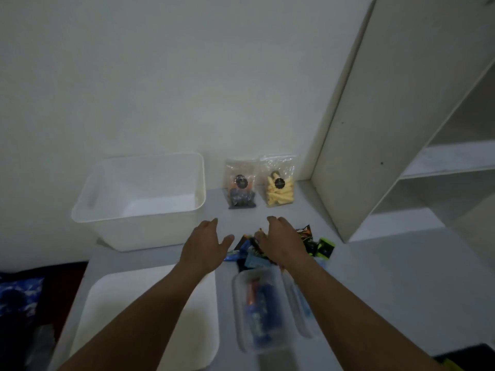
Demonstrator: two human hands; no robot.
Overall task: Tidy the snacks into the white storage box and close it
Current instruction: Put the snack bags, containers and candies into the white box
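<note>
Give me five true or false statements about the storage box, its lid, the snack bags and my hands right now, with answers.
1. The white storage box is empty. True.
2. The lid sits on the box. False: it lies flat on the table in front of the box.
3. The bag of yellow sticks stands to the right of the dark snack bag. True.
4. The left hand grips a packet. False: it is open and holds nothing.
5. The right hand is over the pile of small packets. True.

dim, flat, greyish light with soft faint shadows; motion blur smears the clear tubs (261,309) near the bottom; wide-angle bending tilts the shelf (401,116) edges.
</note>
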